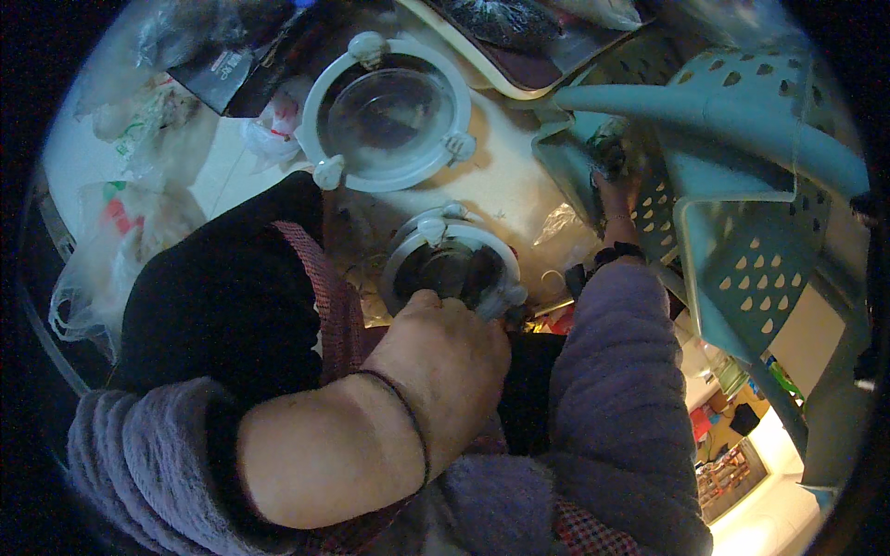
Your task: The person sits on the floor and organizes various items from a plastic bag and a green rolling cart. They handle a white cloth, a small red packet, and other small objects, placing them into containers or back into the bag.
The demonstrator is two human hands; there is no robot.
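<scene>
My left hand (445, 340) is at the near edge of a smaller round frame (510, 260) of pale plastic with a clear disc in its middle. Its fingers curl over the edge, their tips partly hidden. Whitish knob-like feet stick out around this frame. My right hand (617, 191) reaches inside a teal plastic rack (737, 229) with drop-shaped holes. There it grips a dark bundle (608, 149) wrapped in clear plastic; shadow hides most of the fingers. Beyond the smaller frame lies a larger round frame (459, 90) of the same kind, with three knobs.
Plastic bags (132, 215) lie on the pale floor at left, with a black box (222, 80) behind them. A light-rimmed tray (487, 52) holding dark wrapped goods is at the top. The rack's curved bar (695, 104) crosses over at right. Clear film (560, 222) lies near the right wrist.
</scene>
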